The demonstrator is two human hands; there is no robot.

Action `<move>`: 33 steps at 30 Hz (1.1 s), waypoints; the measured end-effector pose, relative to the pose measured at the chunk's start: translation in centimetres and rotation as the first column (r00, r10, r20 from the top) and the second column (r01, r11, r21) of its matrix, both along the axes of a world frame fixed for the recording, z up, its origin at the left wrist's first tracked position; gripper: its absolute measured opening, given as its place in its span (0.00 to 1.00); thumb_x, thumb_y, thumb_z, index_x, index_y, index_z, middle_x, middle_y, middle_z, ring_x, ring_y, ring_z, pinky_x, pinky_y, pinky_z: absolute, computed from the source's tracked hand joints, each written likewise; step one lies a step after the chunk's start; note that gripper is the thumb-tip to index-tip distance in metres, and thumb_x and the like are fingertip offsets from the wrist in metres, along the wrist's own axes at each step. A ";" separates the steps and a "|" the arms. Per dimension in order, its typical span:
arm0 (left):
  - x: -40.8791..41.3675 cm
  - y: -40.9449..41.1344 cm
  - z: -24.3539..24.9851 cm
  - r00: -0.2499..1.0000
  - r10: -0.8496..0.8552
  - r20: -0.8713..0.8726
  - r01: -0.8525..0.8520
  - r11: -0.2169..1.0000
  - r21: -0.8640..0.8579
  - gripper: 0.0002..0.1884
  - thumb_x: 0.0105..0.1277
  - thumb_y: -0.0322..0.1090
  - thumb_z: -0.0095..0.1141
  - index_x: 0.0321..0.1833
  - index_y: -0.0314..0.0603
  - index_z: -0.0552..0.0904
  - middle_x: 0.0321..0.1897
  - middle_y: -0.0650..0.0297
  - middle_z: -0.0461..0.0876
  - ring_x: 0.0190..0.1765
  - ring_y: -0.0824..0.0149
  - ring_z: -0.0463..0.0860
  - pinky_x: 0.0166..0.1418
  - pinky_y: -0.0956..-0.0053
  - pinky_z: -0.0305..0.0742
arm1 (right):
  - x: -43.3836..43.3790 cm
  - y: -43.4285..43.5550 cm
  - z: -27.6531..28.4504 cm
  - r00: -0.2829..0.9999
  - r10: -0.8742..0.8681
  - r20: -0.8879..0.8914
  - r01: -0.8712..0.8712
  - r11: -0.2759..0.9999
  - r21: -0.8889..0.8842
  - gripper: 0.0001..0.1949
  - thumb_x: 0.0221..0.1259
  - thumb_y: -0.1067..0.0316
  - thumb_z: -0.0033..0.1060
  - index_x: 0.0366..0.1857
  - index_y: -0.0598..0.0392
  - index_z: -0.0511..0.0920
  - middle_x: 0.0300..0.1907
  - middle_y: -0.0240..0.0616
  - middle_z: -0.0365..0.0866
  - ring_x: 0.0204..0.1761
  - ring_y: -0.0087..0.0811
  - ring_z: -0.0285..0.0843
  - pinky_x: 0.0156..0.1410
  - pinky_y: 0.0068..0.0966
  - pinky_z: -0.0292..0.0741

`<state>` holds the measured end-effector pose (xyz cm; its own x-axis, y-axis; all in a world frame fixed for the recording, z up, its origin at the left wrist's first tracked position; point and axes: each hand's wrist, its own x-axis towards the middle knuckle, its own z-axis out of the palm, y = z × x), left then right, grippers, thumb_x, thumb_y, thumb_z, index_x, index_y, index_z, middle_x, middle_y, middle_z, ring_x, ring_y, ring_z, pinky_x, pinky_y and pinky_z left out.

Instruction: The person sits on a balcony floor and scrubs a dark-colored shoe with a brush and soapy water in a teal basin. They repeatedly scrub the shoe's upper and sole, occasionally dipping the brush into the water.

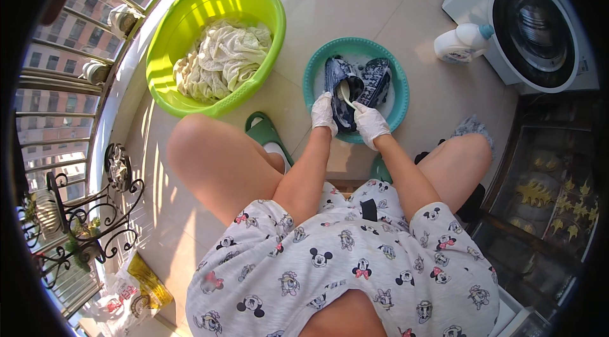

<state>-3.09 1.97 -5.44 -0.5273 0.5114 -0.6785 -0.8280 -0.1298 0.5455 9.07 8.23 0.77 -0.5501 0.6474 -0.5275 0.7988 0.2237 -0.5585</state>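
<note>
A teal plastic basin [404,85] on the floor before me holds soapy water and two dark, foam-covered shoes. My left hand [323,112], in a white disposable glove, grips the side of the left shoe [336,73]. In my gloved right hand [372,121] is the handle of a white scrubbing brush [346,93]. The brush head reaches into that shoe's opening, so its bristles are partly hidden. Beside it, to the right, the other shoe [376,81] lies in the suds with nobody touching it.
A lime-green tub [278,28] with wet white cloth [228,61] stands at the upper left. To the right are a white detergent bottle [461,43] and a front-loading washing machine [533,32]. Metal railings [57,115] and a wrought-iron plant stand [95,223] line the left side.
</note>
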 end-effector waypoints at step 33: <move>-0.4 0.5 5.6 0.933 -0.264 0.243 0.150 0.903 0.403 0.43 0.70 0.71 0.18 0.64 0.42 0.73 0.58 0.57 0.79 0.60 0.55 0.76 0.68 0.61 0.66 | 0.2 -4.0 12.4 0.960 0.122 0.251 -0.218 0.889 0.404 0.21 0.72 0.62 0.39 0.67 0.35 0.67 0.31 0.52 0.82 0.35 0.53 0.82 0.41 0.47 0.75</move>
<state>-3.53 2.47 0.16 -0.1943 0.8311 -0.5211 -0.9701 -0.0841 0.2277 9.23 4.26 13.20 -0.5777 0.7417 -0.3407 0.8154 0.5429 -0.2008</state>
